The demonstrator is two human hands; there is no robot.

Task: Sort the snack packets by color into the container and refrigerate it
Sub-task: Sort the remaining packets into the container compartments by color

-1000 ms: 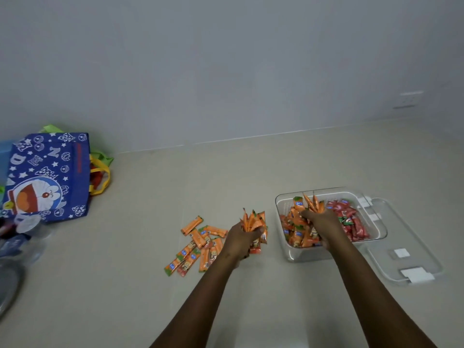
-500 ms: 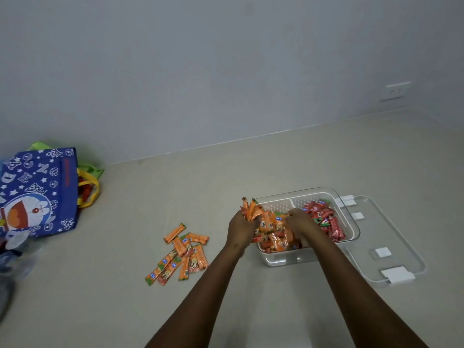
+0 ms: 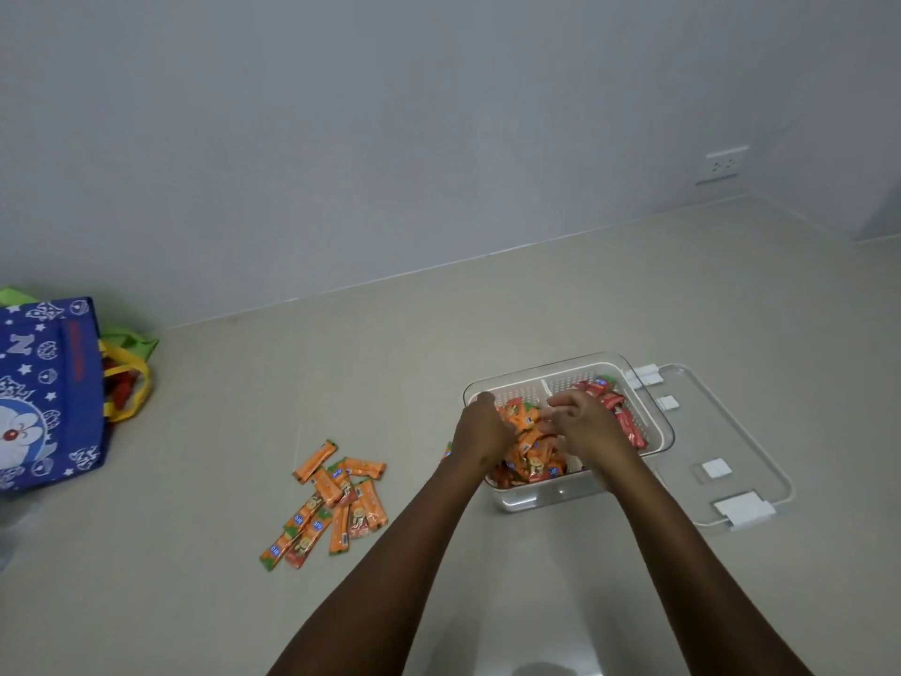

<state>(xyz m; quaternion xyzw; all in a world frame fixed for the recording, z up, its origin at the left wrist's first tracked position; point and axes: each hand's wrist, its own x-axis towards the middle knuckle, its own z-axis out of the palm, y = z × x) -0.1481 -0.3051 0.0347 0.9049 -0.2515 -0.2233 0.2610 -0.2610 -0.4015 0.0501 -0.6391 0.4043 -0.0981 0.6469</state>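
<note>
Two hands in the snack box
Left hand and right hand, fingers loosely bent, touch orange packets in the clear container; whether they grip any, I cannot tell.

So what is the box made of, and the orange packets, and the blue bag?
The box looks like clear hard plastic: you can see through its walls. The orange packets look like thin printed foil or plastic wrap, slightly shiny. The blue bag seems soft matte fabric, probably non-woven.
</note>
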